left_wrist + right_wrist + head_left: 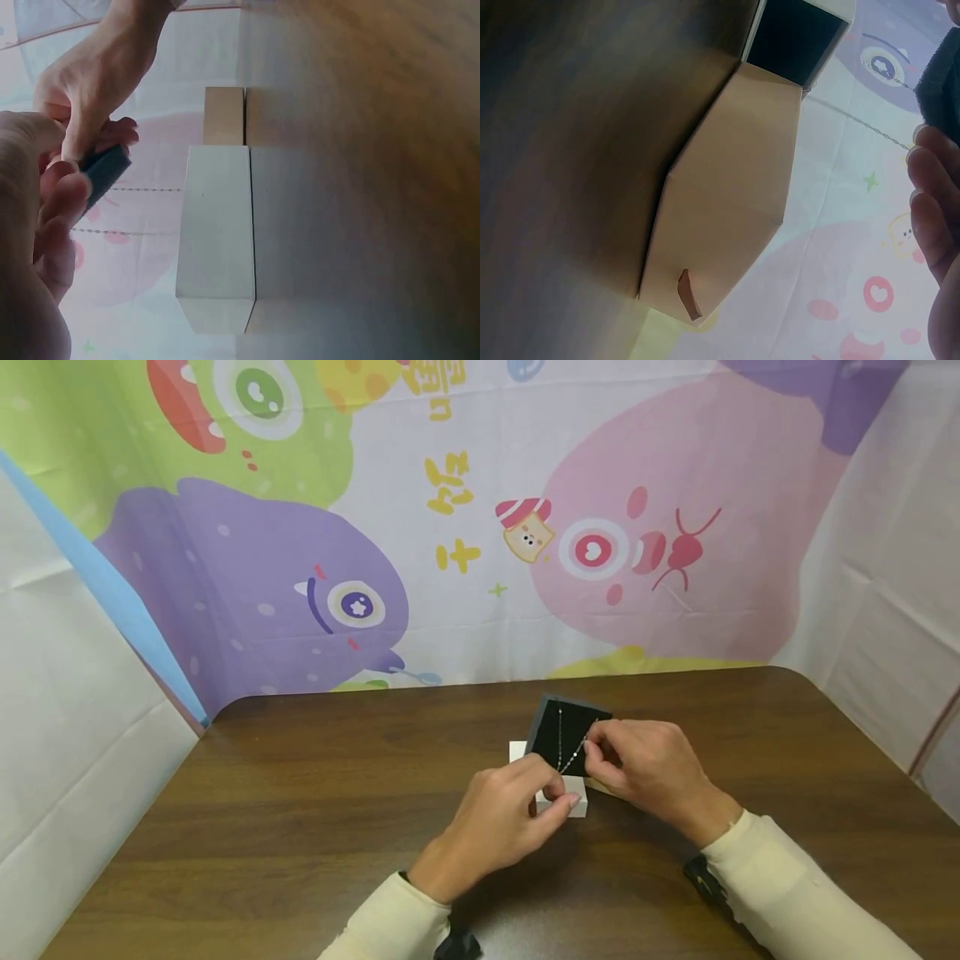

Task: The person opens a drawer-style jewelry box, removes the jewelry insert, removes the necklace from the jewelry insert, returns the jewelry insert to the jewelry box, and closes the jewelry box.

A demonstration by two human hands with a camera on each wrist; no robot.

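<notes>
A black jewelry pad (558, 735) carries a thin silver necklace (575, 755) and is tilted up above a small white box (577, 810). My right hand (648, 768) pinches the pad's right side between thumb and fingers. At its lower left, my left hand (510, 806) has curled fingers against the pad; its fingertips overlap the dark edge in the left wrist view. Two strands of the chain (150, 190) hang from the pad toward the box. In the right wrist view, the right fingers (934, 169) lie along the pad (941, 82).
A tan cardboard piece (720, 180) with a brown ribbon tab (689, 295) extends from the white box, whose dark inside (795, 37) shows. Everything stands on a brown wooden table (300, 827). Behind it hangs a cartoon-printed cloth (465, 610), with white cloth at both sides.
</notes>
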